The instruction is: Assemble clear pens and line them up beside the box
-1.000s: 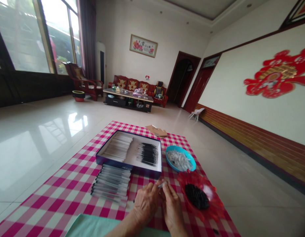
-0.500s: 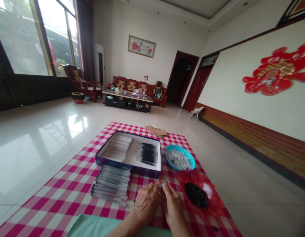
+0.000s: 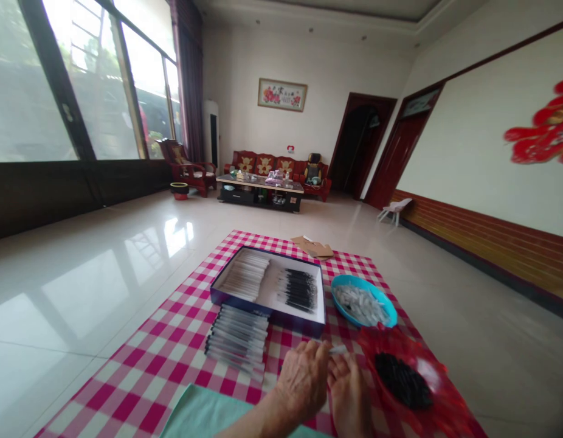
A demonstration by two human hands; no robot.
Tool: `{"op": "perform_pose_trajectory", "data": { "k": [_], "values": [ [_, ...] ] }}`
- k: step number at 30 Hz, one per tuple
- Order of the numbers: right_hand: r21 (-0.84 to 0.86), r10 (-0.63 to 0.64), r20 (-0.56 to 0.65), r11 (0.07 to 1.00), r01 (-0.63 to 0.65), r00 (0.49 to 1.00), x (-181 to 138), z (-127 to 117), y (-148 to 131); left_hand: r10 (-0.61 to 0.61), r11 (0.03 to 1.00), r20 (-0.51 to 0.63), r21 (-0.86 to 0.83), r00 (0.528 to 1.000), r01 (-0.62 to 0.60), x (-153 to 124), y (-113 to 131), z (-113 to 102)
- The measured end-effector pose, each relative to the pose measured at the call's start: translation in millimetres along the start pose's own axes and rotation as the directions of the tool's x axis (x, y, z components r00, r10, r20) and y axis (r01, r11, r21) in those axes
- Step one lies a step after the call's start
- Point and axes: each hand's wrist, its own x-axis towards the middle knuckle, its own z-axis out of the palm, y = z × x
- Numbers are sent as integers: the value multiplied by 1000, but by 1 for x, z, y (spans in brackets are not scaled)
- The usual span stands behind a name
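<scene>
My left hand (image 3: 303,383) and my right hand (image 3: 349,404) are close together at the near edge of the checked cloth (image 3: 172,365). Between them they grip a slim pen, whose clear end (image 3: 337,350) sticks out past my fingers. The rest of it is mostly hidden by my left hand. To the right of my hands lies a red glass dish (image 3: 382,347) heaped with black pen parts (image 3: 402,380). Beyond it, a blue bowl (image 3: 354,281) holds small clear pieces (image 3: 360,304).
A blue-rimmed box (image 3: 267,316) holds rows of white and black pens. Several pens (image 3: 236,337) lie in a row in front of it. A teal cloth (image 3: 199,407) lies at the near edge, and flattened cardboard (image 3: 312,246) lies at the far edge. Tile floor surrounds the cloth.
The whole scene has shifted right and tilted in the view as my head turned. My hands keep hold of the pen, and nothing on the cloth has moved.
</scene>
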Motion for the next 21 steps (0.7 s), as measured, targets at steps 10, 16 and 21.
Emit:
{"op": "perform_pose_trajectory", "data": {
  "k": [10,16,21],
  "values": [
    [-73,10,17,997,-9,1000,-1,1,-1,113,991,49,64,992,-116,-45,-89,-67],
    [-130,11,32,991,-7,999,4,-1,4,109,994,84,19,990,-110,-101,-119,-74],
    [-323,-101,133,936,140,986,-7,2,4,61,997,19,41,998,-62,-104,-124,-66]
  ]
}}
